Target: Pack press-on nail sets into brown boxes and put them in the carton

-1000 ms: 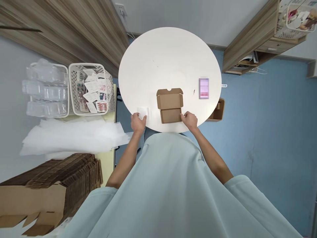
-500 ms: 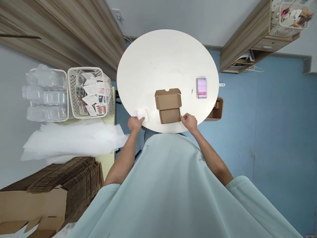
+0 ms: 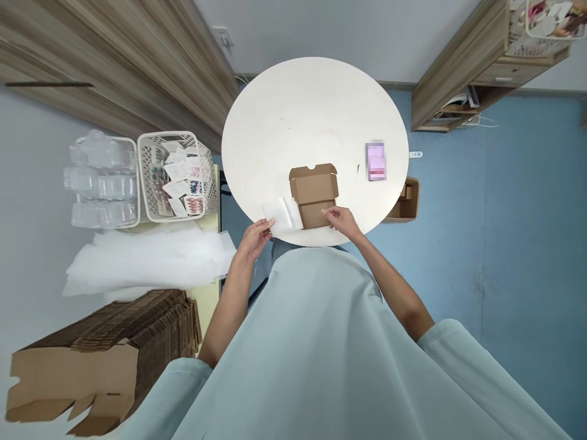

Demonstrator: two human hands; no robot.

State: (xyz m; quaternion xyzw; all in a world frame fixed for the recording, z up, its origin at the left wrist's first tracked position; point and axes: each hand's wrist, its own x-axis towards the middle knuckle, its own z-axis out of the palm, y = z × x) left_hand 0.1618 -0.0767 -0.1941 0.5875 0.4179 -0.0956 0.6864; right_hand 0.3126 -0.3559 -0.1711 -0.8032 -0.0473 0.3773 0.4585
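Note:
My left hand [image 3: 257, 237] pinches the near left corner of a white, thin foam sheet [image 3: 285, 217]. The sheet is partly unfolded, and its right edge reaches the left side of an open brown cardboard box [image 3: 314, 184]. The box lies on the white oval table [image 3: 316, 110] with its lid folded back, away from me. Over the right part of the box's tray is my right hand [image 3: 340, 221], fingers stretched to the left and slightly apart. I see nothing in that hand.
A phone with a blurred screen [image 3: 376, 162] lies on the table's right side. To the left are a basket of carded packets [image 3: 177, 177], a basket of clear plastic packs [image 3: 103, 180], a foam sheet pile [image 3: 151, 263] and stacked flat cardboard boxes [image 3: 114, 348]. A brown carton [image 3: 406, 201] stands at right.
The small folded white sheet has opened out and moved right, up to the box, with my left hand at its corner. My right hand has shifted left from the box's edge to over its tray.

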